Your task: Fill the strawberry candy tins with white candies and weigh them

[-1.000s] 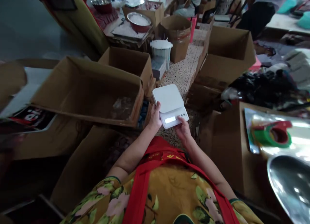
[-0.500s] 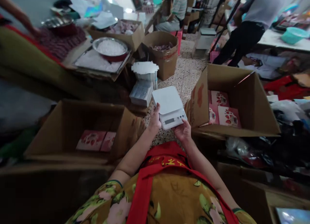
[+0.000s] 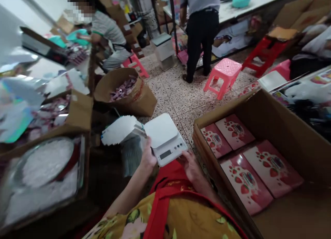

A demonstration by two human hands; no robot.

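I hold a small white digital scale (image 3: 165, 137) in front of my lap with both hands. My left hand (image 3: 148, 158) grips its left edge, thumb on the side. My right hand (image 3: 190, 163) holds the front right corner under the display and buttons. The scale's screen is dark and its flat platform carries nothing. My red apron and floral sleeves fill the bottom of the view.
An open cardboard box (image 3: 271, 128) with red strawberry-printed packs (image 3: 234, 130) stands at my right. A brown bag of wrapped sweets (image 3: 124, 90), a pink stool (image 3: 222, 75), and a tray of white granules (image 3: 43, 163) surround me. One person stands ahead (image 3: 201, 25); another sits at left (image 3: 108, 35).
My view has swung to the right across the room. The scale stays in both hands; its display, lit a second ago, is now dark. The strawberry box is now close at my right.
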